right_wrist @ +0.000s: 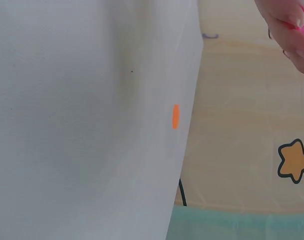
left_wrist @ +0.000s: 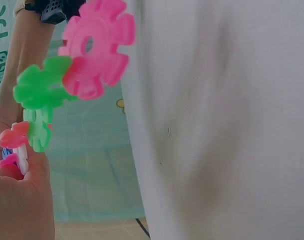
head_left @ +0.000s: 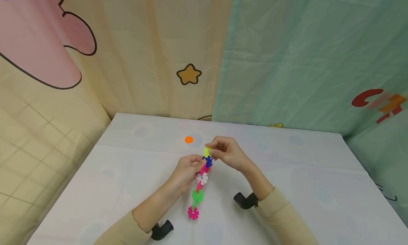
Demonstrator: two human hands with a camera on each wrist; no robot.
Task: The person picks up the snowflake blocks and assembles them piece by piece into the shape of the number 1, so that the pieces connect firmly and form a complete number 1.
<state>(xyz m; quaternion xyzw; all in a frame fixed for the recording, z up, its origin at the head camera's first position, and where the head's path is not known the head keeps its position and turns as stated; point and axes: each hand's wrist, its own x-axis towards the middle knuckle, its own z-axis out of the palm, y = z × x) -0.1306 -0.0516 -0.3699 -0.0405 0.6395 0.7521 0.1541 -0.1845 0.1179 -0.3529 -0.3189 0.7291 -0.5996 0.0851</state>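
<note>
A chain of notched plastic discs hangs between my hands, bending down toward me. My left hand (head_left: 186, 171) grips it near its upper part, around a pink disc (head_left: 204, 169) and by the blue disc (head_left: 208, 161). At the top end, my right hand (head_left: 230, 153) pinches a yellow disc (head_left: 207, 152), which meets the blue one. Below the left hand run a white disc (head_left: 202, 178), a small red-pink one, green discs (head_left: 197, 195) and a magenta disc (head_left: 193, 213) at the bottom. The left wrist view shows that pink end disc (left_wrist: 112, 30) up close.
A loose orange disc (head_left: 189, 140) lies on the white-covered table (head_left: 134, 160) beyond the hands. Black curved pieces (head_left: 245, 201) sit at both wrists. Printed curtains (head_left: 287, 61) stand behind the table and at its sides.
</note>
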